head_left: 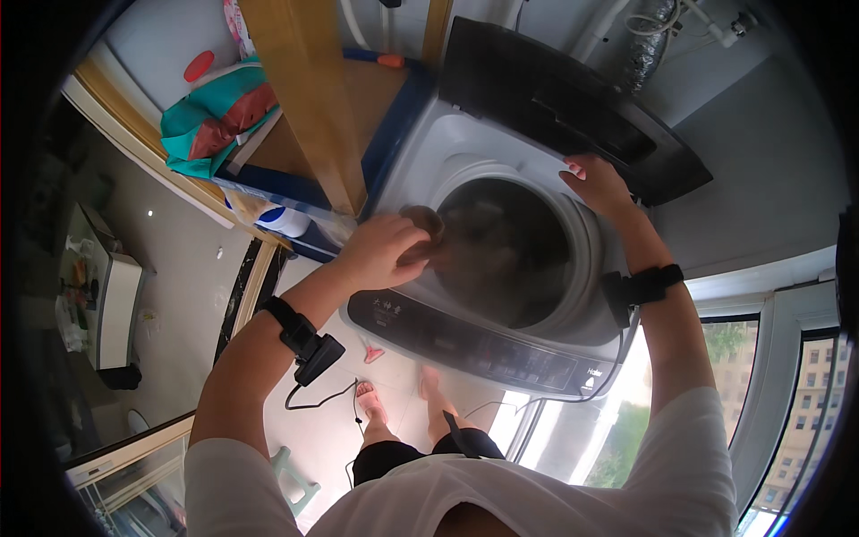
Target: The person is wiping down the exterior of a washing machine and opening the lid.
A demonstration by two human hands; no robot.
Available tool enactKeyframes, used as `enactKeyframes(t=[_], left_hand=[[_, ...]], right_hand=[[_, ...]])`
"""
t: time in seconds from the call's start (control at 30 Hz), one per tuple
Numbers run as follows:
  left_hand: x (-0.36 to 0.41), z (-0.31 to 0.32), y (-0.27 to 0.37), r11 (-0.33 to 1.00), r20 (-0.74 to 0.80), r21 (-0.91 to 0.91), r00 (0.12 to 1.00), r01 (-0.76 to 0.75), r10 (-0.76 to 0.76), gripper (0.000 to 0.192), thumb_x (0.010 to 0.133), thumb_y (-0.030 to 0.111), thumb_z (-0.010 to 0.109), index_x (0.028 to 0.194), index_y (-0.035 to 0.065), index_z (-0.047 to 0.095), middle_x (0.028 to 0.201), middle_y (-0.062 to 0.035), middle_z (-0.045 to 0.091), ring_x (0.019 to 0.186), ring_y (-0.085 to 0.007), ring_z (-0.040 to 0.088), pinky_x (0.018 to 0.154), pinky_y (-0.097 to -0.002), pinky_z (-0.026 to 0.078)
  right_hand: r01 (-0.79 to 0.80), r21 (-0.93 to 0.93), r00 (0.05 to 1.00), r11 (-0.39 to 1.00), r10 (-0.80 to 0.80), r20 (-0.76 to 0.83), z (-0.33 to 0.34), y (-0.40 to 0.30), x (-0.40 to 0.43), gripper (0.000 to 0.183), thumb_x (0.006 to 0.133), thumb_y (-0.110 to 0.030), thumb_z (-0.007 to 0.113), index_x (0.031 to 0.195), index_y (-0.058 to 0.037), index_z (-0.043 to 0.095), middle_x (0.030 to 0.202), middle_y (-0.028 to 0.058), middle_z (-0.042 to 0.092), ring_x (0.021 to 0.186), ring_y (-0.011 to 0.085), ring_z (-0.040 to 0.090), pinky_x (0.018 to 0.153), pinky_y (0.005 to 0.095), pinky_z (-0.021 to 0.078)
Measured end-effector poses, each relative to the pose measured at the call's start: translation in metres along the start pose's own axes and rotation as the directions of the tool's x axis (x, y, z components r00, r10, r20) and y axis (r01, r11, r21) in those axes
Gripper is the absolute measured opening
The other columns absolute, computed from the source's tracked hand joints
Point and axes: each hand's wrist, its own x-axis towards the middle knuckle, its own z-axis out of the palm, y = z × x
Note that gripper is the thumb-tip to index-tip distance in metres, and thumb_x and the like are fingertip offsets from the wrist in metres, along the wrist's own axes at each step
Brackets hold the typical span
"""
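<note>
A grey top-loading Haier washing machine (416, 329) stands before me with its dark lid (570, 107) raised. Over the left rim of the round drum opening (503, 255), my left hand (389, 252) grips a blurred brown item (423, 228) whose kind I cannot tell. Blurred, dim contents lie inside the drum. My right hand (594, 181) is at the back right of the opening, close to the lid's lower edge, with its fingers curled; a small pinkish bit shows at the fingertips, and whether it holds something cannot be told.
Left of the machine, a blue-edged container (396, 127) bears a brown board and a teal and red bag (221, 127), beside a wooden post (309, 101). A green stool (295, 483) stands on the floor. Cables hang from my black wrist straps. Windows (731, 362) are at the right.
</note>
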Motion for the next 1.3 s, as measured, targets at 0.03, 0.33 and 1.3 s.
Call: enactKeyframes(t=[0.03, 0.33, 1.3], left_hand=[[-0.001, -0.004, 0.003, 0.999, -0.007, -0.035, 1.000, 0.024, -0.024, 0.029, 0.060, 0.016, 0.065, 0.085, 0.0074, 0.054, 0.072, -0.0067, 0.051, 0.068, -0.0248, 0.051, 0.062, -0.0336, 0.041], [-0.029, -0.072, 0.065, 0.978, -0.108, -0.119, 0.977, 0.172, -0.185, 0.027, 0.063, 0.015, 0.064, 0.085, 0.0048, 0.054, 0.076, -0.0102, 0.054, 0.069, -0.0275, 0.053, 0.059, -0.0334, 0.043], [-0.030, -0.025, 0.040, 0.917, 0.226, 0.381, 0.949, 0.121, -0.219, 0.036, 0.080, 0.021, 0.052, 0.113, 0.0085, 0.047, 0.100, -0.0096, 0.048, 0.096, -0.0258, 0.045, 0.077, -0.0341, 0.043]], right_hand=[[0.031, 0.031, 0.989, 0.999, -0.026, -0.143, -0.001, -0.002, -0.001, 0.042, 0.072, -0.031, 0.058, 0.109, -0.0107, 0.052, 0.101, 0.0102, 0.055, 0.100, 0.0267, 0.048, 0.085, 0.0340, 0.0392], [-0.058, -0.286, 0.847, 0.957, -0.104, -0.520, 0.009, 0.012, 0.010, 0.044, 0.070, -0.043, 0.058, 0.099, -0.0084, 0.058, 0.105, 0.0126, 0.050, 0.104, 0.0308, 0.042, 0.089, 0.0401, 0.0339], [-0.308, 0.291, 0.802, 0.906, 0.411, -0.433, 0.137, -0.006, -0.240, 0.074, 0.070, -0.042, 0.060, 0.126, -0.0028, 0.031, 0.127, 0.0228, 0.027, 0.118, 0.0367, 0.025, 0.097, 0.0416, 0.0209]])
